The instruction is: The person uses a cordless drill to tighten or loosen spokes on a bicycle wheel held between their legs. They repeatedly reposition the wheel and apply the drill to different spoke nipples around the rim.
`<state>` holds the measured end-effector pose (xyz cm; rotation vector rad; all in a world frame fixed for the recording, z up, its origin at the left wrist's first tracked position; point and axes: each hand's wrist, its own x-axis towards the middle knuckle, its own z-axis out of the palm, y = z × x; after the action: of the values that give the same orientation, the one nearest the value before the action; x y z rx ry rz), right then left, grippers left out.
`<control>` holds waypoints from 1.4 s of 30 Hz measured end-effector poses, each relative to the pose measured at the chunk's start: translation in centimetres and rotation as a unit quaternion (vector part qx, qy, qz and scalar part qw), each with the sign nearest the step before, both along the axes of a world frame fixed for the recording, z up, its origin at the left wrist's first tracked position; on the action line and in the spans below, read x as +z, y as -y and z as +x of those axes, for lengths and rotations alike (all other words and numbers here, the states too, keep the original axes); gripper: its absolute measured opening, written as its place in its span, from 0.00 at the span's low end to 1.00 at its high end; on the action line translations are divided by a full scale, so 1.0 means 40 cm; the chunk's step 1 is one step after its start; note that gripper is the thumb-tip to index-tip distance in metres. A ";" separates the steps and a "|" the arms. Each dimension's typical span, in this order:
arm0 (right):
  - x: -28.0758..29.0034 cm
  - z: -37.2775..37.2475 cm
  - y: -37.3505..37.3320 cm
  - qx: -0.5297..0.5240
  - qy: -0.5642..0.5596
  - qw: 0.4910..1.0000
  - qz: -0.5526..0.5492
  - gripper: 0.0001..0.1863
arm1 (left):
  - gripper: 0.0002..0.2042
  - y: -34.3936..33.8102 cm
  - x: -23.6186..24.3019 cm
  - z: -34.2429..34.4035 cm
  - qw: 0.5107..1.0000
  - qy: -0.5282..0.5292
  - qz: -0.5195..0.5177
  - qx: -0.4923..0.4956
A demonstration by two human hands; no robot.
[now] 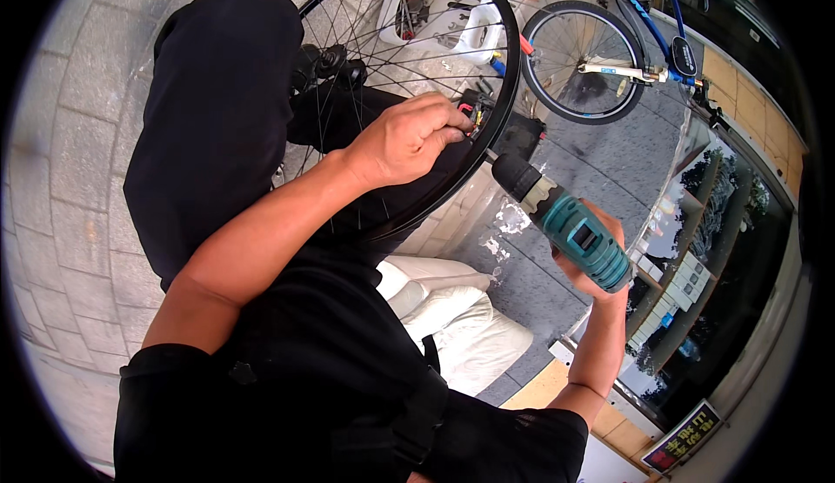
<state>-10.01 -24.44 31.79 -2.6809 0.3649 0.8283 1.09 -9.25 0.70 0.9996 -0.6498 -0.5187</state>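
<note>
A black bicycle wheel rim (513,57) with thin dark spokes stands across my lap, its hub (326,64) beside my left knee. My left hand (407,139) is closed in a pinch just inside the rim, its fingertips at the outer end of a spoke. My right hand (611,233) is wrapped round a teal and black cordless drill (581,239), held on the outer side of the rim. The drill's black chuck (515,176) points at the rim, and its short bit reaches the rim's outer face close to my left fingertips. The drill's trigger is hidden.
A cut-open white plastic container (484,31) with tools lies beyond the wheel. Farther right a blue bicycle (648,13) stands with its tyred wheel (583,61). White sacks (461,318) lie beside me. A glass shop front (713,248) runs along the right.
</note>
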 end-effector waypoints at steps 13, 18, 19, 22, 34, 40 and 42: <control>-0.003 -0.014 -0.016 -0.006 0.000 1.000 -0.021 0.18 | 0.07 0.001 -0.004 -0.012 1.000 -0.005 -0.007 0.017; -0.009 -0.012 -0.016 0.002 0.006 1.000 -0.030 0.16 | 0.07 0.001 -0.007 -0.009 1.000 0.001 -0.005 0.020; -0.007 -0.014 -0.015 0.006 0.003 0.999 -0.038 0.15 | 0.07 0.002 -0.007 -0.009 1.000 0.003 -0.006 0.023; -0.008 -0.014 -0.017 -0.005 0.008 0.999 -0.033 0.15 | 0.07 -0.001 -0.005 -0.009 1.000 0.002 -0.002 0.021; -0.006 -0.007 -0.015 0.001 0.005 0.999 -0.042 0.14 | 0.06 0.000 -0.008 -0.007 1.000 0.008 -0.004 0.026; -0.015 -0.016 -0.010 0.074 0.035 0.995 -0.050 0.13 | 0.06 -0.006 -0.006 -0.006 1.000 -0.007 -0.005 0.012; -0.018 -0.020 -0.013 0.082 0.041 0.994 -0.058 0.13 | 0.06 -0.007 -0.004 -0.005 1.000 -0.004 -0.009 0.015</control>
<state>-10.83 -23.91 31.08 -2.8735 0.1812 0.7613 0.88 -8.95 0.53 0.9887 -0.6296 -0.4898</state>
